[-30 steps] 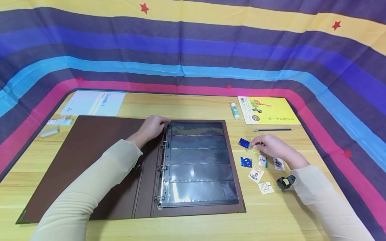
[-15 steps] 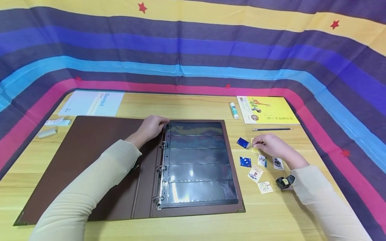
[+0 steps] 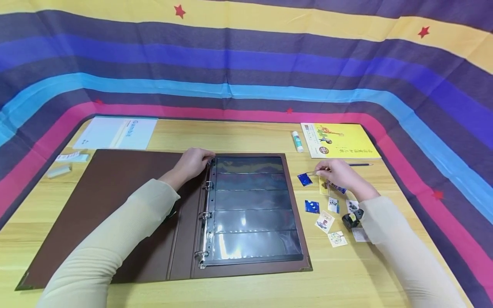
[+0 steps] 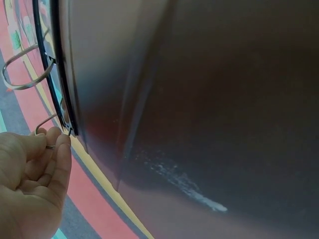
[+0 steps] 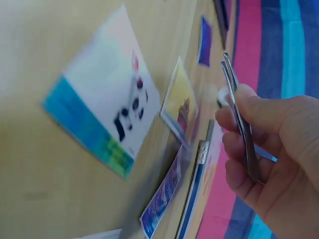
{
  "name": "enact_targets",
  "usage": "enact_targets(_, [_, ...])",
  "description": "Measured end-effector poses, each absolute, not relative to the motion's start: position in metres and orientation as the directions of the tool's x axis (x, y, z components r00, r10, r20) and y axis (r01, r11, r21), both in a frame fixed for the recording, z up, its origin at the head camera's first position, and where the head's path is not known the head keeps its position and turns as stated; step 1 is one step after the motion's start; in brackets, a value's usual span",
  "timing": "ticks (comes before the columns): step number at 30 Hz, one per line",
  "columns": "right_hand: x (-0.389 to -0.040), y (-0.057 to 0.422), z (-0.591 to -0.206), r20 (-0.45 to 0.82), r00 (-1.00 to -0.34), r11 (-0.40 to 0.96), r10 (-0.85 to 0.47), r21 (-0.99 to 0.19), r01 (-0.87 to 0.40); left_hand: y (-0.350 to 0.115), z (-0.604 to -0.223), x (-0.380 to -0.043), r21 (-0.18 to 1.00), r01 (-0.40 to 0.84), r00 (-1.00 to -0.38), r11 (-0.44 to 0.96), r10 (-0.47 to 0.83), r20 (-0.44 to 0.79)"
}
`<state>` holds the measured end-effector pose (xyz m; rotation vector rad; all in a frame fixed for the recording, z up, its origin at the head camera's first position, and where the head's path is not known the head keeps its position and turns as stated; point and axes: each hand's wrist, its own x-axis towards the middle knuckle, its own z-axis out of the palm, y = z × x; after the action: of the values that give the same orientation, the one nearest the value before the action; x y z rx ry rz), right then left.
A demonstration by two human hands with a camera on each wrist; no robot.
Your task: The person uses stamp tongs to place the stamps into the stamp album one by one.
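Observation:
My left hand (image 3: 192,164) is at the top ring of an open brown ring binder (image 3: 127,205). In the left wrist view its thumb and fingers pinch that metal binder ring (image 4: 44,124). Clear pocket pages (image 3: 254,220) lie in the binder's right half. My right hand (image 3: 339,173) grips metal tweezers (image 5: 239,117), their tips slightly apart. A dark blue stamp (image 3: 304,179) is beside the tips; the right wrist view shows a gap between them. Under and near this hand lie a yellow stamp (image 5: 180,102), a purple-blue stamp (image 5: 163,201) and a white stamp with black figures (image 5: 107,94).
Several more stamps, including a blue one (image 3: 312,206), lie right of the binder. A pencil (image 3: 360,164), a glue stick (image 3: 297,142) and a yellow booklet (image 3: 343,141) are behind. A white booklet (image 3: 115,132) and an eraser (image 3: 59,171) sit at left.
My right hand has moved away from me and slightly left with the tweezers, uncovering the purple-blue stamp. The dark blue stamp has shifted slightly left and back. My left hand stays at the ring.

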<state>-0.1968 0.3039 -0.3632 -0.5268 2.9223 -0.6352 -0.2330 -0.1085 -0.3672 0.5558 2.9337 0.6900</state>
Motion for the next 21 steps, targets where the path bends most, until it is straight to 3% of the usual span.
enact_targets(9, [-0.213,0.302,-0.366,-0.098,-0.940,0.893,-0.328,-0.357,-0.274,-0.109,-0.366,-0.232,0.448,0.330,-0.930,0.831,0.368,0.002])
enact_targets(21, [-0.214,0.301,-0.368,-0.093,-0.938,0.899,-0.335,-0.329,-0.289,-0.110,-0.368,-0.234,0.453,0.328,-0.931,0.829,0.365,0.006])
